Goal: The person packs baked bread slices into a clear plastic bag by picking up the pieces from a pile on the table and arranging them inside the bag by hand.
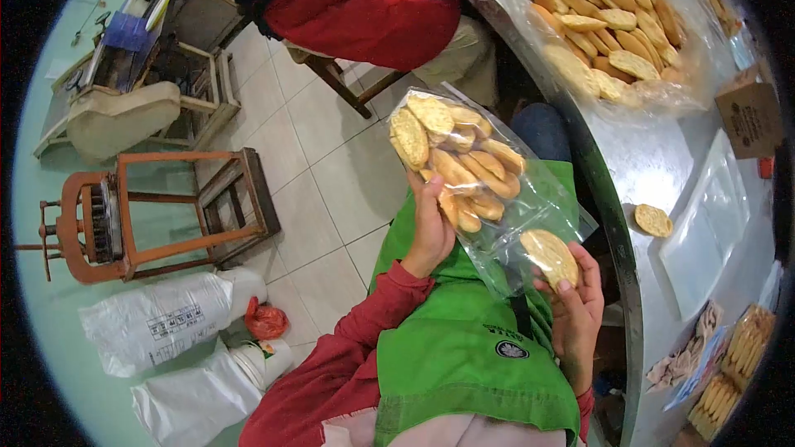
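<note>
A clear plastic bag (469,167) partly filled with golden toasted bread pieces is held up over my lap. My left hand (431,228) grips its lower left side, thumb lying against the plastic. At the bag's near end, my right hand (575,308) pinches one flat, oval bread slice (549,258) between thumb and fingers. That slice overlaps the loose plastic around the bag's mouth. On the metal table to the right, a single bread slice (653,220) lies by itself, close to a stack of flat clear bags (710,223).
A large open plastic sack of bread (613,25) sits on the table's far end, beside a small cardboard box (749,113). Packed bags of bread sticks (729,372) lie nearer. On the left stand an orange metal press frame (178,207) and white sacks (170,319). Another person in red (364,4) sits ahead.
</note>
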`<action>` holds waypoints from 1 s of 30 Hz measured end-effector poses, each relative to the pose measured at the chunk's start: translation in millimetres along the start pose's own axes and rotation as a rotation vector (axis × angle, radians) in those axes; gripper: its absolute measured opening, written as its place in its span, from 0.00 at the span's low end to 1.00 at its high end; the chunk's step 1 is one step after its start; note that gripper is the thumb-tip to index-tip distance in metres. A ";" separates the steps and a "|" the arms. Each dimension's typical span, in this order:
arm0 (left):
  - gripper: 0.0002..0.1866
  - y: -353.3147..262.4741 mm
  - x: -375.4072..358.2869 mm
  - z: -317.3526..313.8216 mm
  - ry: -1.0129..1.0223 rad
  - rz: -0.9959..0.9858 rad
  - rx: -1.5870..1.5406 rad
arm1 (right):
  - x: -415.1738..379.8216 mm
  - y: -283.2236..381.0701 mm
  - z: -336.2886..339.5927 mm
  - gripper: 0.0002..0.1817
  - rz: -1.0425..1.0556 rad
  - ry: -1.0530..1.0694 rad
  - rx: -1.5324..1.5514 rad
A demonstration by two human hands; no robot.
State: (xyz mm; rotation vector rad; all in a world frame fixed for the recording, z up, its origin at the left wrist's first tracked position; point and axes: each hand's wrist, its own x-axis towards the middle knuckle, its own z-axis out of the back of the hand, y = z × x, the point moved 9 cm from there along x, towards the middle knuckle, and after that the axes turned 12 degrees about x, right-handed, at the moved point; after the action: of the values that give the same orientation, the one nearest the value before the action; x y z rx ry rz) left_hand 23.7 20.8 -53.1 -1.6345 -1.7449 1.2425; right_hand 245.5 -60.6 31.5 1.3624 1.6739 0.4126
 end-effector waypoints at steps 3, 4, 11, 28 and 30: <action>0.28 2.7 0.1 0.1 0.023 0.013 -0.026 | 9.4 -19.9 -15.5 0.32 -0.195 0.112 0.268; 0.28 2.9 -0.3 -0.7 0.026 0.015 -0.027 | 12.4 -25.5 -19.9 0.33 -0.247 0.136 0.338; 0.30 10.2 -2.8 -6.1 0.048 0.070 -0.019 | 30.3 -56.7 -51.2 0.37 -0.402 0.205 0.370; 0.31 -0.6 -9.0 -5.1 -0.026 0.037 0.027 | 43.4 -66.9 -70.4 0.41 -0.418 0.371 -0.108; 0.32 -4.8 -9.9 -8.9 -0.016 0.013 0.054 | 43.6 -64.7 -70.5 0.40 -0.379 0.397 -0.236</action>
State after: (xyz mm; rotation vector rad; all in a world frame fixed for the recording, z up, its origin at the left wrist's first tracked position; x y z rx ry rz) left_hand 30.3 14.7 -42.2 -1.6121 -1.6976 1.3015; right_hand 151.4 -23.5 3.0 0.7988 2.0791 0.6634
